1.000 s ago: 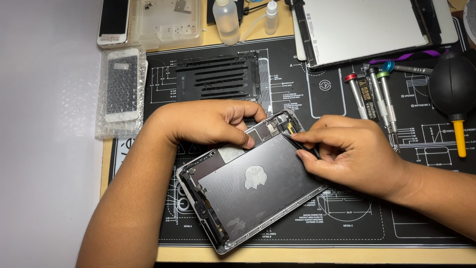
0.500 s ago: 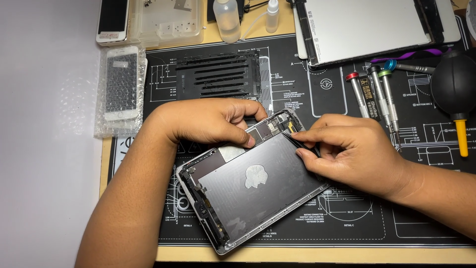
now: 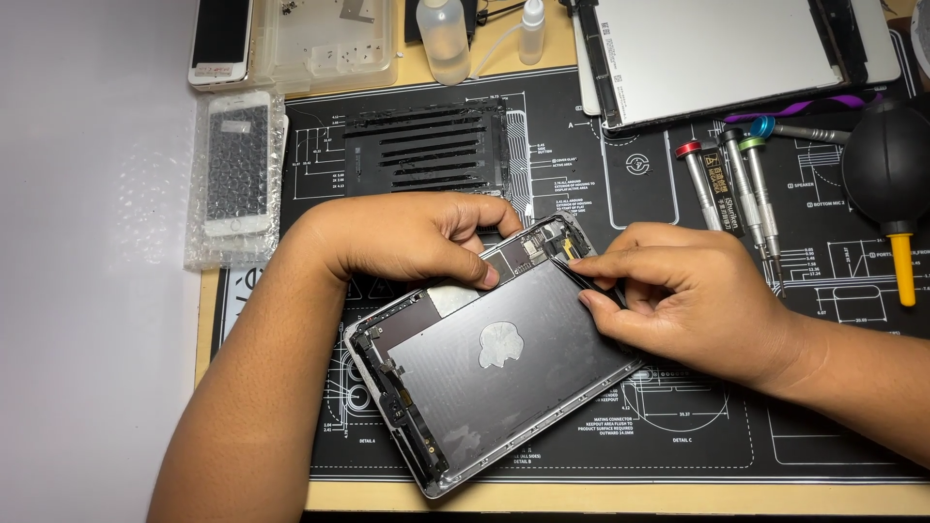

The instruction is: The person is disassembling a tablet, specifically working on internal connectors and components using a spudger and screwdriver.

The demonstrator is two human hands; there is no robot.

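Observation:
An opened tablet housing (image 3: 494,373) lies tilted on a black repair mat (image 3: 678,436), its dark battery panel facing up and circuit parts showing along the left edge and top corner. My left hand (image 3: 407,237) rests on the housing's upper edge, thumb pressing the panel near the logic board. My right hand (image 3: 678,295) sits at the upper right corner, thumb and forefinger pinched together on the edge of the dark panel near a small yellow-tipped connector (image 3: 567,250). What the fingertips pinch is hidden.
Three screwdrivers (image 3: 731,189) and a black air blower (image 3: 886,174) with a yellow nozzle lie at right. A removed white screen panel (image 3: 727,48) sits at top right. Black adhesive strips (image 3: 426,150), two bottles (image 3: 446,34), a clear parts tray (image 3: 320,44) and two phones (image 3: 237,165) lie at top left.

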